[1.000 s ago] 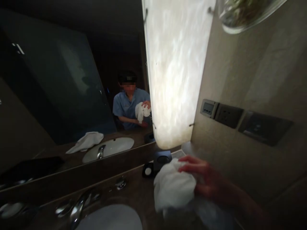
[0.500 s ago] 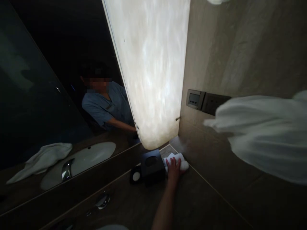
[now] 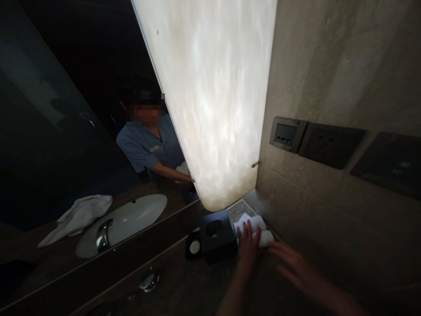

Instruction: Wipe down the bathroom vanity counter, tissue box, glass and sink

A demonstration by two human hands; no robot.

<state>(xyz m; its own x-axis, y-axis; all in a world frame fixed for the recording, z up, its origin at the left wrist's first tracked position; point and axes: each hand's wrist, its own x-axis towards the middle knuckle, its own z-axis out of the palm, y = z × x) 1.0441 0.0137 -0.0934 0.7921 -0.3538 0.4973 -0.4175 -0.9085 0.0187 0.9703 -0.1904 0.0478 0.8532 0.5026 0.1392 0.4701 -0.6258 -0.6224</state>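
My left hand [image 3: 249, 245] lies over the small rolled white towels [image 3: 265, 238] in the counter corner. Its fingers reach across the top, with the thumb at the near side, closed lightly around them. Just right of the towels is my right hand [image 3: 296, 265], slightly blurred. Its fingers are stretched out and apart, nothing between them, and the fingertips come close to the roll's end; whether they touch it I cannot tell. Against the towels' left side stands a black tissue box [image 3: 217, 230] with an oval opening. A black dish [image 3: 194, 245] with a round white item sits beside the box.
A bright lit panel [image 3: 220, 109] hangs above the corner. Sockets [image 3: 329, 142] are set in the right wall. A chrome tap fitting [image 3: 149, 280] stands on the dark counter. The mirror at left reflects a basin [image 3: 138, 221], a white cloth [image 3: 80, 215] and a person in blue.
The white cloth in front of the right wall has left the view. My right hand has come in beside the towels, fingers extended. My left hand stays on them. The view has shifted slightly.
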